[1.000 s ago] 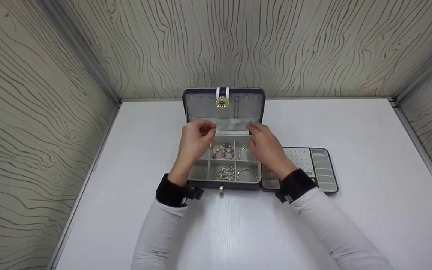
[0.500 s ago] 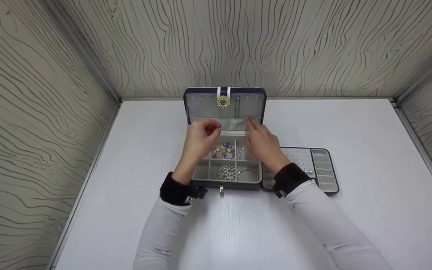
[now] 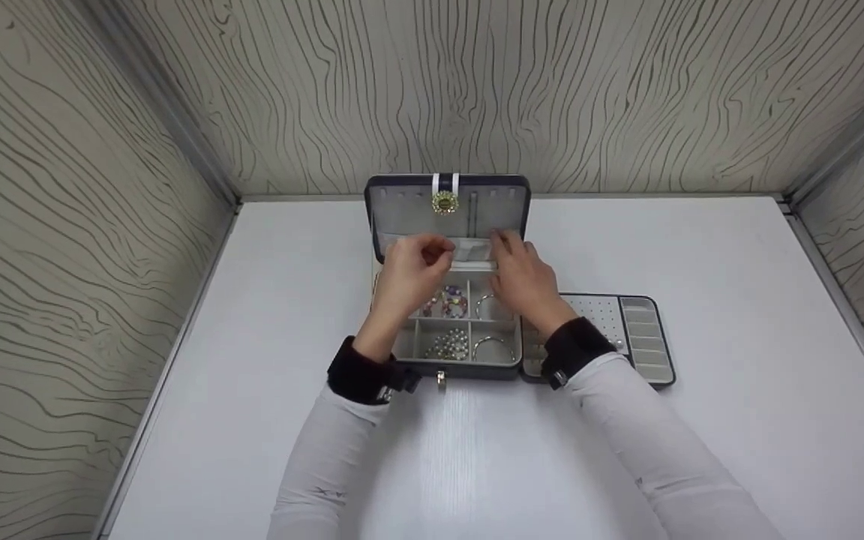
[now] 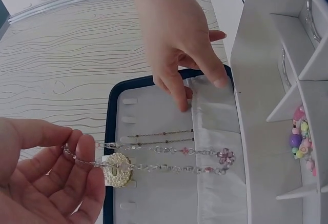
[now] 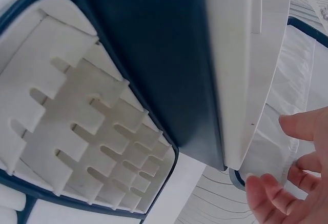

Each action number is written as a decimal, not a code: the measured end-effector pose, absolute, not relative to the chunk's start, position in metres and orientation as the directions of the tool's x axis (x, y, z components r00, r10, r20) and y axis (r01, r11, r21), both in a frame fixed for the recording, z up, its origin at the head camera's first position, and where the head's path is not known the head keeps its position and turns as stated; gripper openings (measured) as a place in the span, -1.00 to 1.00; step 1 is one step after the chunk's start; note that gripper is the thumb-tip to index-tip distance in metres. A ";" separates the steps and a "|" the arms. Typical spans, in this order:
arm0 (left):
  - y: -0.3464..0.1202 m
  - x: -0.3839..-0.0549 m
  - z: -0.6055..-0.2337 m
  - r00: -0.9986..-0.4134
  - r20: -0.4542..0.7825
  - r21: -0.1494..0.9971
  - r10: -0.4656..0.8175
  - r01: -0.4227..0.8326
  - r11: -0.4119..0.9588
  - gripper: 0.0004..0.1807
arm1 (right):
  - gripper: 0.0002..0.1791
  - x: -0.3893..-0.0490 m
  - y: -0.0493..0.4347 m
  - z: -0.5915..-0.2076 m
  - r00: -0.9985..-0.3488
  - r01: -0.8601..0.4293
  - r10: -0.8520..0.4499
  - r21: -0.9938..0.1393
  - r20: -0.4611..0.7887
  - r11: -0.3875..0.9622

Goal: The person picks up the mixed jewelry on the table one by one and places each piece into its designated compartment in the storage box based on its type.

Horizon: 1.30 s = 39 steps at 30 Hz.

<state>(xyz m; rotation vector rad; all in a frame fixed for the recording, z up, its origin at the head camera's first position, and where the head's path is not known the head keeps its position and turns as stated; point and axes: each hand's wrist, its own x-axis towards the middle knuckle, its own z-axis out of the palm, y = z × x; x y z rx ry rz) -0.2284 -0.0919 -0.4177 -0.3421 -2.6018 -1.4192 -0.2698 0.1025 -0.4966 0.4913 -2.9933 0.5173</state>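
From my left hand [image 3: 411, 271] a necklace [image 4: 159, 168] of clear beads with pink accents hangs in a loop, pinched between thumb and fingers. Its pink flower pendant [image 4: 226, 157] hangs in front of the pale fabric pocket [image 4: 219, 183] of the jewelry box's raised lid [image 3: 402, 212]. My right hand [image 3: 523, 279] reaches to the right part of that pocket, fingers spread at its upper edge, thumb over its front. Two thin chains [image 4: 159, 134] hang inside the lid. How far the right fingertips go into the pocket is unclear.
The box's compartments hold a colorful bead bracelet [image 3: 453, 302], a pearl strand [image 3: 450, 346] and a bangle [image 3: 493, 343]. Right of the box lies a tray [image 3: 649, 339] with slots and a perforated pad. A round gold ornament [image 3: 445, 202] sits at the lid's top.
My left hand has moved right and slightly up, toward my right hand. The right hand has shifted slightly left and up to the pocket's upper edge.
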 end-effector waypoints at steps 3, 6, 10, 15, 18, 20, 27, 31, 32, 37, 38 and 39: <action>-0.088 -0.230 -0.416 -0.964 0.238 0.813 0.121 0.266 0.519 -0.89 | -0.33 -0.272 0.103 -0.497 -0.944 -0.331 -0.307 -0.318 0.125 0.889; -0.084 -0.233 -0.415 -0.962 0.240 0.816 0.133 0.274 0.509 -0.89 | -0.42 -0.272 0.104 -0.498 -0.940 -0.339 -0.306 -0.320 0.152 0.885; -0.078 -0.237 -0.414 -0.956 0.250 0.816 0.153 0.293 0.499 -0.89 | -0.50 -0.267 0.107 -0.500 -0.933 -0.354 -0.310 -0.326 0.181 0.877; -0.072 -0.242 -0.410 -0.952 0.264 0.802 0.158 0.307 0.513 -0.89 | -0.50 -0.261 0.109 -0.502 -0.932 -0.359 -0.315 -0.345 0.177 0.867; -0.067 -0.246 -0.409 -0.949 0.270 0.797 0.165 0.316 0.514 -0.88 | -0.50 -0.259 0.109 -0.502 -0.936 -0.348 -0.303 -0.351 0.177 0.869; -0.063 -0.250 -0.408 -0.946 0.277 0.805 0.167 0.323 0.498 -0.87 | -0.50 -0.258 0.110 -0.502 -0.938 -0.344 -0.298 -0.355 0.179 0.869; -0.048 -0.265 -0.410 -0.946 0.287 0.857 0.148 0.323 0.402 -0.87 | -0.47 -0.258 0.111 -0.506 -0.941 -0.337 -0.297 -0.363 0.162 0.869; -0.041 -0.270 -0.417 -0.947 0.285 0.869 0.150 0.321 0.377 -0.81 | -0.46 -0.258 0.112 -0.507 -0.946 -0.324 -0.292 -0.356 0.142 0.876; -0.039 -0.270 -0.419 -0.948 0.282 0.871 0.150 0.319 0.373 -0.79 | -0.45 -0.258 0.112 -0.507 -0.947 -0.320 -0.290 -0.353 0.137 0.879; -0.033 -0.273 -0.425 -0.957 0.253 0.876 0.140 0.288 0.386 -0.72 | -0.40 -0.257 0.112 -0.506 -0.947 -0.319 -0.289 -0.338 0.139 0.885; -0.032 -0.274 -0.426 -0.959 0.249 0.873 0.136 0.283 0.396 -0.70 | -0.40 -0.257 0.112 -0.506 -0.947 -0.321 -0.289 -0.335 0.141 0.886; -0.031 -0.275 -0.426 -0.959 0.250 0.868 0.131 0.282 0.409 -0.68 | -0.40 -0.256 0.112 -0.507 -0.945 -0.326 -0.293 -0.329 0.145 0.887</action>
